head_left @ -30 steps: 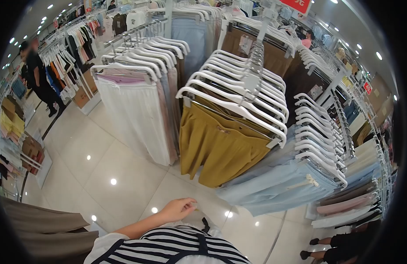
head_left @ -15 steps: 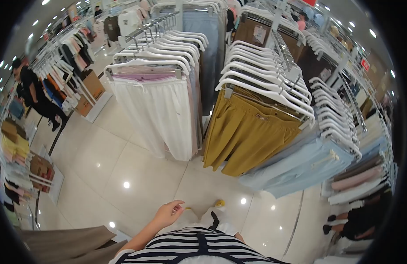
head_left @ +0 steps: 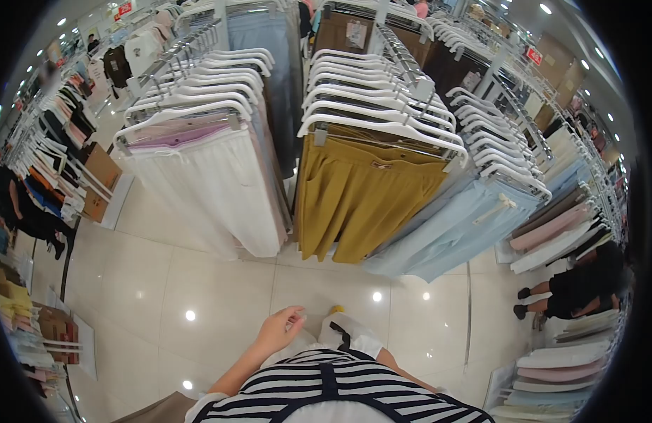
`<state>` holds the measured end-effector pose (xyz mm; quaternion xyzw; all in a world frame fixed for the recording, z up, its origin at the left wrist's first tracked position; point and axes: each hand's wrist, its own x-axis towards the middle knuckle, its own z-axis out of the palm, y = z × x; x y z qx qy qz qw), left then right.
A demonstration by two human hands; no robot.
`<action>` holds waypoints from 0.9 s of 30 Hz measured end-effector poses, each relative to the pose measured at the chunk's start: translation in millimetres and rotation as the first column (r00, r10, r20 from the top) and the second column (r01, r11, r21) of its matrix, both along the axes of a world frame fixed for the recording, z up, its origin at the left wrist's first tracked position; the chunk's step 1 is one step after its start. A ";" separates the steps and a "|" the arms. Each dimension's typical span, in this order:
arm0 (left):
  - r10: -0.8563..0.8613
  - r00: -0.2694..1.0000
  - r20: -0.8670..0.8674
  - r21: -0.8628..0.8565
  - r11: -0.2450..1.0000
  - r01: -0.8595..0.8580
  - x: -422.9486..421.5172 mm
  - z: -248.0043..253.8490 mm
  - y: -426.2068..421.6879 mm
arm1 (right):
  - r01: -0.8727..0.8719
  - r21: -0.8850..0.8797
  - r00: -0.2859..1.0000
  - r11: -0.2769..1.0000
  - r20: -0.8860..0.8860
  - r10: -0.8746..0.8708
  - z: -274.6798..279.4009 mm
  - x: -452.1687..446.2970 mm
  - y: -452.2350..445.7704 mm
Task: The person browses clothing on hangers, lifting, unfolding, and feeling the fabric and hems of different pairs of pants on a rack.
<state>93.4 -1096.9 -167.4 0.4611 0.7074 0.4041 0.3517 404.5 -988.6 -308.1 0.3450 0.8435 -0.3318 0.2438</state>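
My left hand (head_left: 282,330) hangs in front of my striped top, its fingers loosely bent and apart, and I see nothing in it. It touches no garment. Part of my right arm (head_left: 403,366) shows beside my body, but the hand itself is hidden. Ahead of me hang white trousers (head_left: 206,194) on a white hanger at the left. Mustard trousers (head_left: 368,194) hang in the middle, and light blue trousers (head_left: 460,225) to their right. All of them are a little beyond the reach of my left hand as it stands.
Metal rails (head_left: 178,53) carry several white hangers. A person in black (head_left: 22,204) stands at the far left, another (head_left: 580,285) at the right. Cardboard boxes (head_left: 96,176) sit under a left rack. Pale glossy tiles (head_left: 206,282) cover the floor.
My view has turned and moved nearer the racks; the trousers shift left in view. My left hand stays low before my body. The brown garment at lower left has mostly left the view.
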 end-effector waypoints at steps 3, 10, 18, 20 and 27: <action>-0.055 0.998 -0.030 0.048 0.997 0.057 2.9 -0.6 14.1 | -0.070 0.057 0.991 0.996 0.114 0.063 -0.3 20.0 1.3; -0.086 0.993 -0.075 0.061 0.994 0.091 14.6 6.7 59.5 | 0.191 0.366 0.883 0.911 -0.470 0.004 45.0 44.2 15.6; -0.011 0.996 -0.087 0.070 0.997 0.017 43.5 5.3 118.8 | 0.548 0.303 0.631 0.780 -0.762 -0.148 71.2 61.9 77.1; 0.108 0.991 -0.081 0.155 0.983 -0.095 43.8 9.2 134.5 | 0.620 0.265 0.562 0.738 -0.806 -0.183 89.9 48.0 112.5; 0.532 0.845 -0.051 0.452 0.767 -0.456 0.7 41.7 178.7 | 0.653 0.025 0.246 0.757 -0.952 -0.181 152.1 -43.1 231.0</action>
